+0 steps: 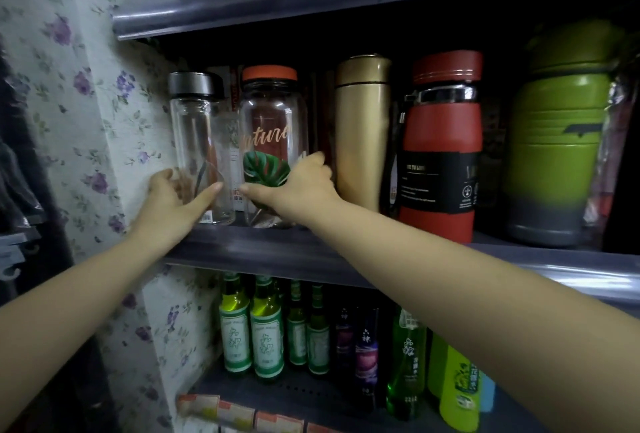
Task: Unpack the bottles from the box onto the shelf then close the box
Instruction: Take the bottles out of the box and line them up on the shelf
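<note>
Floral wallpaper (86, 93) flanks a grey metal shelf (277, 249) on which the drinking bottles stand in one row, close to the front lip. At the left end, the clear glass bottle with a silver cap (199, 141) is cupped low by the left hand (173, 197), fingers curled behind it and thumb across the front. Just beside it, the glass bottle with an orange lid and a green leaf print (272, 141) is held near its base by the right hand (298, 183), thumb in front and fingers wrapped round the far side. Both bottles look to rest on the shelf, so this reads as seating and squaring them against their neighbours, labels forward, rather than carrying. The low grip probably keeps the tall glass steady while it slides.

Further right stand a gold flask (362, 127), a red flask with a black label (441, 145) and a large green flask (557, 141), upright and near one another. Below, a lower shelf holds small green glass bottles (251, 325) and dark ones (360, 346).

No box is in view, so how many bottles remain cannot be judged. The fingertips behind the glass are blurred, and the boxes behind the row are too dark to read.
</note>
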